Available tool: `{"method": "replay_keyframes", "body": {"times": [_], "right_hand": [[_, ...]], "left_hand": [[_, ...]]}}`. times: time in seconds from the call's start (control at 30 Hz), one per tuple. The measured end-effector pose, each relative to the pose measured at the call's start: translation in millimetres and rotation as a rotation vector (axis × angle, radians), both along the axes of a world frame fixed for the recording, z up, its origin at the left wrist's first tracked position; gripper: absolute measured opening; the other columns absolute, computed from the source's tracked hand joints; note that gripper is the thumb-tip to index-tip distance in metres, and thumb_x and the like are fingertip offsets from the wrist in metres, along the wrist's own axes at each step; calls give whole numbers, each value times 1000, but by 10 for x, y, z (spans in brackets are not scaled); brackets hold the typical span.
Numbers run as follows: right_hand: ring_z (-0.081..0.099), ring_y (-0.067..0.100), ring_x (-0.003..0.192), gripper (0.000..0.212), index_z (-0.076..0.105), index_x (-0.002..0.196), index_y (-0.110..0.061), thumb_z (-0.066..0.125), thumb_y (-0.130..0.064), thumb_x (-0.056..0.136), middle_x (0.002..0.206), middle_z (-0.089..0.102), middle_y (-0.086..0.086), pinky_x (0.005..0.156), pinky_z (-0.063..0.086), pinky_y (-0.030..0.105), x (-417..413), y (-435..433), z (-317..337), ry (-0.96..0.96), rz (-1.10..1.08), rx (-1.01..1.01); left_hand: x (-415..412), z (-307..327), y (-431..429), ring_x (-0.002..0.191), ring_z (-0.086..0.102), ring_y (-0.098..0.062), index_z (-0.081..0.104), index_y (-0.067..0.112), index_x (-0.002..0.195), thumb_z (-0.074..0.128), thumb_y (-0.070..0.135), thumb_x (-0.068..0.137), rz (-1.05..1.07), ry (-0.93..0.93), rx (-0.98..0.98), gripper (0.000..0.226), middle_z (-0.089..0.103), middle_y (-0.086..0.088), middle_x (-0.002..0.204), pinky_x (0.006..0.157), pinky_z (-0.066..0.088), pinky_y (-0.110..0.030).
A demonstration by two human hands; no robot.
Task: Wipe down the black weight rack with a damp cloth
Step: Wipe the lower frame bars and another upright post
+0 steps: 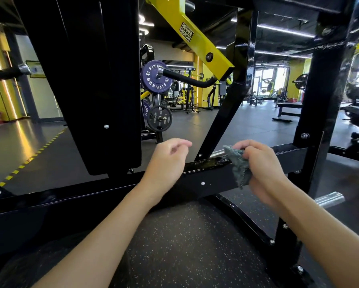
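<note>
"HAMMER STRENGTH" on yellow arm (pixel 192 36); "FITNESS" on purple plate (pixel 154 80)

A crumpled grey-green cloth (pixel 237 163) is bunched against the top of the black weight rack's horizontal crossbar (pixel 207 163), draping over its front face. The rack (pixel 245 65) is seen as glossy black steel tubing, bolted at its joints, with wet streaks glinting on the bar just left of the cloth.

Yellow-walled gym (pixel 297 69), speckled rubber floor (pixel 185 246)
</note>
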State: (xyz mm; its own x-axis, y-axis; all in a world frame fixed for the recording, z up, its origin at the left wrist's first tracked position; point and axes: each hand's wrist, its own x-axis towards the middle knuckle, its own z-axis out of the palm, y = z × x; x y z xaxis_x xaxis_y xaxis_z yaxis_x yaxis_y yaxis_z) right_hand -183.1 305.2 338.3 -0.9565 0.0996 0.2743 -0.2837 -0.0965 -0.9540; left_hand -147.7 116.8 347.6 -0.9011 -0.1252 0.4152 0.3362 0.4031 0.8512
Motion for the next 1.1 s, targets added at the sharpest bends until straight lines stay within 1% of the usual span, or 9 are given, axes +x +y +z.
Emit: {"method": "replay_keyframes", "body": {"times": [0.1,0.2,0.33,0.47,0.57,0.7,0.87,0.97,1.1], "right_hand": [[53,23,71,34,51,69,-10,28,13,80,87,59,14,63,45,33,178,-119,35,-18,263,-194],[62,23,79,34,47,64,-10,28,15,77,93,62,10,70,55,40,269,-209,65,44,409,-244],[58,15,96,41,56,63,-19,41,15,81,106,62,0,73,45,22,236,-225,28,254,89,279],[55,16,81,20,53,94,-23,58,-4,89,102,61,5,71,48,28,284,-239,13,310,163,483],[50,1,64,26,43,100,-18,67,-15,91,88,61,-1,58,44,16,273,-303,-15,463,96,529],[56,1,67,22,45,96,-20,63,-7,92,85,61,-5,53,44,16,123,-337,-25,547,-103,552],[57,20,95,23,57,101,-16,62,-1,84,111,59,1,83,52,38,-83,-448,-86,561,-123,903],[49,26,117,37,62,121,-16,57,-13,84,129,58,3,101,39,36,-55,-663,-156,548,6,1166],[47,24,124,30,69,119,-17,51,-29,98,132,60,1,106,38,40,-89,-778,-217,590,8,1135]], "left_hand": [[94,122,292,102,69,-32,61,24,120,41,30,105,-292,-306,413,25,60,-14,122,88,59,-47],[85,106,395,97,67,-39,64,17,120,44,34,104,-525,-542,635,31,62,-23,119,82,60,-48],[34,32,400,106,67,-32,62,1,123,43,22,106,-578,-481,910,33,66,-24,121,76,62,-42],[-47,88,349,81,70,-25,56,-2,112,58,4,97,-367,-294,981,16,68,-21,100,64,60,-35],[-19,157,344,67,71,-18,53,0,109,65,0,92,-312,-241,846,21,69,-15,89,60,60,-34],[-41,209,158,92,68,-27,70,11,99,62,18,96,-194,-211,391,12,72,-7,94,92,54,-44],[-145,22,-221,105,58,-18,55,21,127,49,10,92,137,-160,-460,36,59,3,113,94,49,-35],[-141,-96,-285,107,59,-21,46,23,125,48,7,91,134,-203,-594,38,62,0,117,97,49,-43],[-115,-73,-326,103,59,-21,35,21,123,47,-2,86,133,-211,-564,45,60,-3,118,94,51,-46]]}}
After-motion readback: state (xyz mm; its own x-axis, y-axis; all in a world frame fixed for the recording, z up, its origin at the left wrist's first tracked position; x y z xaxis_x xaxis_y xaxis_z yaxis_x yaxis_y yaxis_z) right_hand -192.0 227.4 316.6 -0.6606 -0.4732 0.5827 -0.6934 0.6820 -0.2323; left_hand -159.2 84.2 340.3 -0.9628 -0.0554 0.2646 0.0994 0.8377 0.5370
